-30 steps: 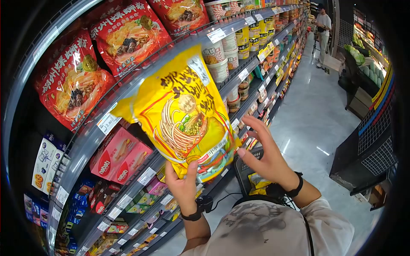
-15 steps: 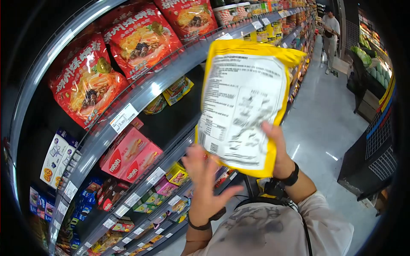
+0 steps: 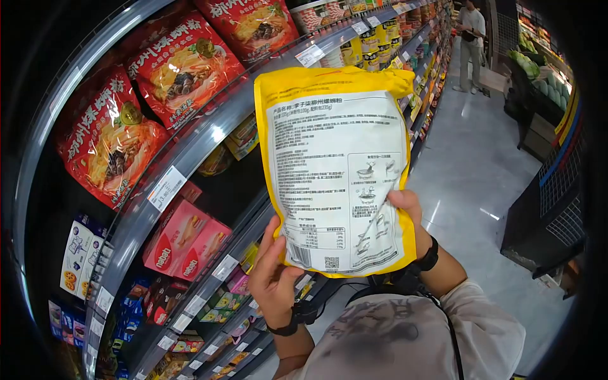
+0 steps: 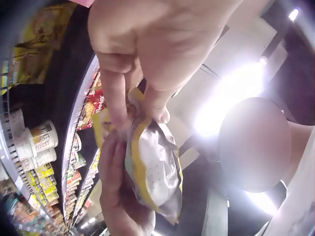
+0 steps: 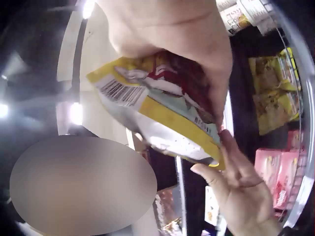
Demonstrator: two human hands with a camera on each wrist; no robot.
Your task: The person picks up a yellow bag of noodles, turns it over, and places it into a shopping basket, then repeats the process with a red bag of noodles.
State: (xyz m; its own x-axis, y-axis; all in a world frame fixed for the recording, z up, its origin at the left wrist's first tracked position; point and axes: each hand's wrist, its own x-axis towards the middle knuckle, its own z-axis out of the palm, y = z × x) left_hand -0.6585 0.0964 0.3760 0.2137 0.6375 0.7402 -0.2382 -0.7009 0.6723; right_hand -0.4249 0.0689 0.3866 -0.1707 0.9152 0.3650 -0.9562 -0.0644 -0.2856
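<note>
A yellow bag (image 3: 335,171) with a white printed back panel faces the head camera, held upright between both hands. My left hand (image 3: 275,278) pinches its lower left corner, thumb on the printed side. At the lower right edge my right hand (image 3: 415,225) grips it, thumb over the panel and the other fingers hidden behind. In the left wrist view the left hand (image 4: 152,49) pinches the edge of the bag (image 4: 155,167). The right wrist view shows the right hand (image 5: 172,34) around the bag's (image 5: 172,128) other end.
Shelves on the left carry red noodle bags (image 3: 183,66), pink boxes (image 3: 187,240) and cups (image 3: 380,41). A price tag (image 3: 168,188) hangs on the shelf edge. Down the aisle stands a person (image 3: 470,47); vegetables (image 3: 525,66) and a dark mesh stand (image 3: 544,215) are at right.
The bag has turned from its pictured front to its printed back. The right hand took hold of it; the left let go, then gripped the lower left corner again.
</note>
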